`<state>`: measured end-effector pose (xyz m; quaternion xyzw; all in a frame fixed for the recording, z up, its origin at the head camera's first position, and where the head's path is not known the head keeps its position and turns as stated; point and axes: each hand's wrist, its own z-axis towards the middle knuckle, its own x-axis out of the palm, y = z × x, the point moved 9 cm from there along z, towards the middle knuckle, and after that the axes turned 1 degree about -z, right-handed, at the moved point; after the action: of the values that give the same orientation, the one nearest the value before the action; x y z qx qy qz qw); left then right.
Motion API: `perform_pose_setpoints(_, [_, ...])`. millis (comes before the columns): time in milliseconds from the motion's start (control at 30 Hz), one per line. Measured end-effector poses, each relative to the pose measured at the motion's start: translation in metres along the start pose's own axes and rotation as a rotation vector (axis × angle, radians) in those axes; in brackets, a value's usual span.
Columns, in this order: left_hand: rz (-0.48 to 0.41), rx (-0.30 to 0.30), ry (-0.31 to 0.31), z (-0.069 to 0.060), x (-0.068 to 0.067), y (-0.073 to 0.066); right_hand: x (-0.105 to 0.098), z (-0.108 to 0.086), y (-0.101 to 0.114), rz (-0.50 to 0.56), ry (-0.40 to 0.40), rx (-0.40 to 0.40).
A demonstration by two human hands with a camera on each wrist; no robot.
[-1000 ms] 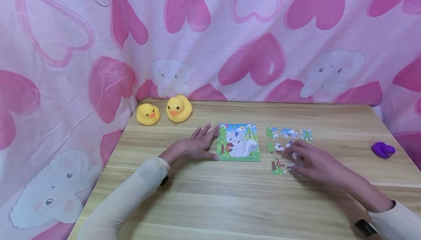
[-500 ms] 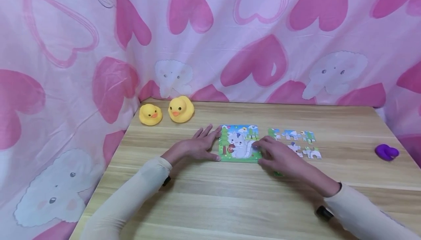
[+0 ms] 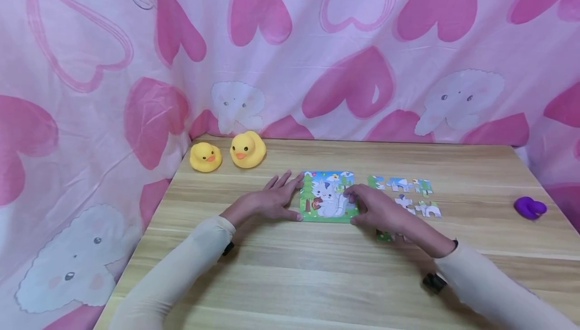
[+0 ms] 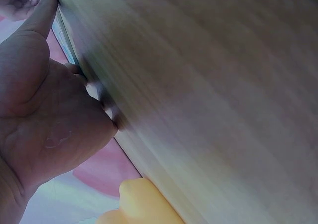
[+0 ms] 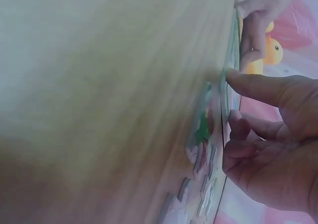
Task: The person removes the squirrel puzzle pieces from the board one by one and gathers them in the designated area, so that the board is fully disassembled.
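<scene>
A square puzzle board [image 3: 327, 196] with a grey-and-white squirrel picture lies mid-table in the head view. Along its left edge my left hand [image 3: 274, 201] rests with fingers spread, thumb and fingertips touching the side; the left wrist view shows that palm [image 4: 49, 100]. My right hand [image 3: 376, 209] holds the board's right edge with bent fingers and thumb. In the right wrist view, the thumb [image 5: 253, 87] meets the board's rim. Whether a small piece sits between those fingertips is hidden. Loose jigsaw pieces [image 3: 401, 184] lie in rows to the right, some behind the right hand.
Two yellow rubber ducks [image 3: 248, 150] stand at the back left of the wooden table [image 3: 290, 279]. A purple toy [image 3: 530, 208] lies near the right edge. Pink heart-patterned cloth [image 3: 272, 68] hangs behind and at the sides.
My right hand has moved left from the loose pieces to the board's right edge, uncovering some pieces and covering others. The left hand stays on the left edge.
</scene>
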<state>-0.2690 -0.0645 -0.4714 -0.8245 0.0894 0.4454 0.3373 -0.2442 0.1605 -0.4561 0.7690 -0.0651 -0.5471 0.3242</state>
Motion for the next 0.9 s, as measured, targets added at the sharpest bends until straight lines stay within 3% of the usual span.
perform_pose_setpoints(467, [-0.002, -0.006, 0.001, 0.002, 0.002, 0.004, -0.002, 0.015, 0.002, 0.042, 0.099, -0.052])
perform_pose_setpoints(900, [-0.01, -0.009, 0.005, 0.002, 0.002, 0.004, -0.001, 0.022, 0.001, -0.015, 0.147, -0.007])
